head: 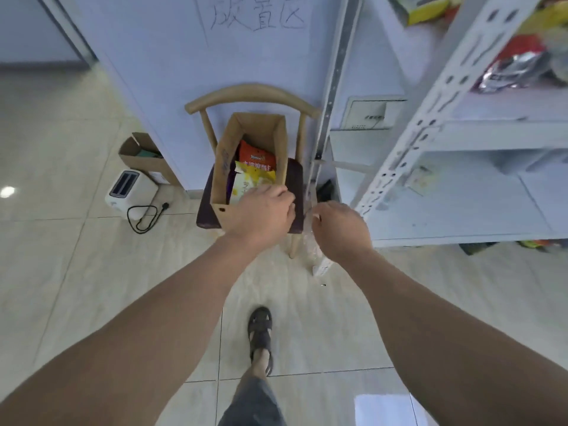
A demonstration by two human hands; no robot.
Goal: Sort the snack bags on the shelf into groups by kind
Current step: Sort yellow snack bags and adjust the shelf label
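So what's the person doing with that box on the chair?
A person stands over a cardboard box that sits on a wooden chair. Their left hand reaches over its near edge, above a yellow snack bag and an orange snack bag inside. Their right hand holds a clear plastic bag beside the chair. More snacks lie on the white shelf.

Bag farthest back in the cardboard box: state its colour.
Orange-red bag, seen in the head view.
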